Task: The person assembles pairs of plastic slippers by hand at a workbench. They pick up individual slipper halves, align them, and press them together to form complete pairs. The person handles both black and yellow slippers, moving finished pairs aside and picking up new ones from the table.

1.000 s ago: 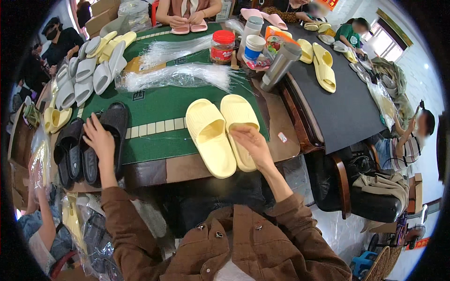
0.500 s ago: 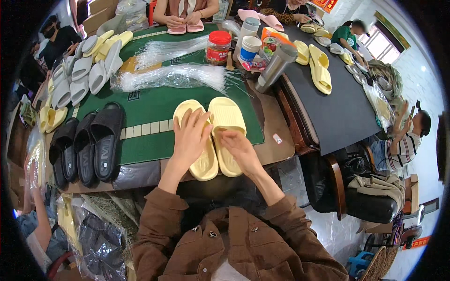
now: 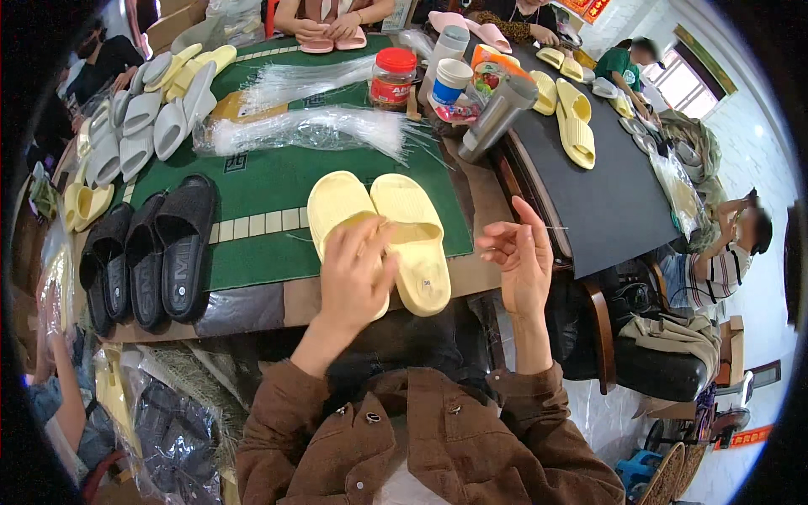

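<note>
Two pale yellow slippers lie side by side before me at the table edge: a left slipper (image 3: 341, 192) and a right slipper (image 3: 412, 202). My left hand (image 3: 353, 269) is bent over the left slipper's strap and inner edge, covering much of it. Its fingertips are partly blurred and rest where the slippers meet. Raised to the right of the pair, apart from it, is my right hand (image 3: 522, 257), palm turned inward and index finger up. A thin white plastic strand (image 3: 556, 227) sticks out past its fingers; the grip itself is partly hidden.
Black slippers (image 3: 172, 252) stand at the left, with grey slippers (image 3: 139, 126) behind. Bundles of white plastic strands (image 3: 311, 136) lie on the green mat (image 3: 278, 181). A red-lidded jar (image 3: 393, 77), paper cup (image 3: 452, 80) and steel flask (image 3: 498, 116) stand farther back. Other people work around the tables.
My right hand has left the right slipper and risen to the right, a thin strand now showing. My left hand has slid slightly down and right, its fingers more bent.
</note>
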A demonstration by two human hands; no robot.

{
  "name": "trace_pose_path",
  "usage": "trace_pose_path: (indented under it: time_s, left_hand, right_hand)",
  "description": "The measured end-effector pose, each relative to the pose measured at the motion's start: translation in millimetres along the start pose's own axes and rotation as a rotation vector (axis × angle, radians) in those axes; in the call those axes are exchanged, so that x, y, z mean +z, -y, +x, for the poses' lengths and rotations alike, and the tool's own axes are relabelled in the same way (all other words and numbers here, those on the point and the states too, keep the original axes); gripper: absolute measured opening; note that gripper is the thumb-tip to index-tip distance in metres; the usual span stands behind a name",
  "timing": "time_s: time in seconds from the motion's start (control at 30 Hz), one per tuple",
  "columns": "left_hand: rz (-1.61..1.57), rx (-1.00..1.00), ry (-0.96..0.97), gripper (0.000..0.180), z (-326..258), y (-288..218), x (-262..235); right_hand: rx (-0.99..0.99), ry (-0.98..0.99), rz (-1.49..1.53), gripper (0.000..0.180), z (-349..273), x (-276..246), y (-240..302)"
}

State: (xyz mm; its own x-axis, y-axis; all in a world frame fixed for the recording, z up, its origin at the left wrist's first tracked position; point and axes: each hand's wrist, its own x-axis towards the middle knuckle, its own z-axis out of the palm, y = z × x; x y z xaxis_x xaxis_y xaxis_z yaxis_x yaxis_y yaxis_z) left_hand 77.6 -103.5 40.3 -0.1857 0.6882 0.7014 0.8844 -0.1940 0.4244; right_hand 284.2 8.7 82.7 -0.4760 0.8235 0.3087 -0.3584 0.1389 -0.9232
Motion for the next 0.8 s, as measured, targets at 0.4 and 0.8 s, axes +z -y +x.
trace_pose_path:
  time_s: [0.4, 0.8]
  left_hand:
    - [-0.565, -0.192, 0.229, 0.021, -29, -33, 5]
    - [-0.289, -0.085, 0.232, 0.008, -48, -11, -28]
  right_hand:
    - [-0.041, 0.018, 0.078, 0.016, -18, -4, 20]
    - [0.097, -0.181, -0.285, 0.026, -6, -37, -4]
